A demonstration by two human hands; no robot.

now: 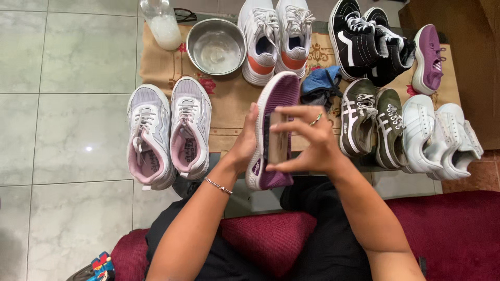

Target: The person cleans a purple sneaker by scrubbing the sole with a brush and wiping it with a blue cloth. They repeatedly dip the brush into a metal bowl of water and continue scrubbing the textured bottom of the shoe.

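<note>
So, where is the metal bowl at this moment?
In the head view, the metal bowl stands at the top centre on the brown mat, between the plastic bottle on its left and the white-and-orange sneakers on its right.

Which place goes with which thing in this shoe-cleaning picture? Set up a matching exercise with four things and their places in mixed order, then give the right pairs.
Things:
1. purple shoe
2. metal bowl
3. olive green sneakers
4. plastic bottle

Places:
A. at the top left corner of the mat, left of the bowl
B. held up in the left hand, with the right hand pressing a small brush on it
C. between the blue cloth and the white sneakers
D. left of the white and orange sneakers

Pairs: 1-B, 2-D, 3-C, 4-A
</note>
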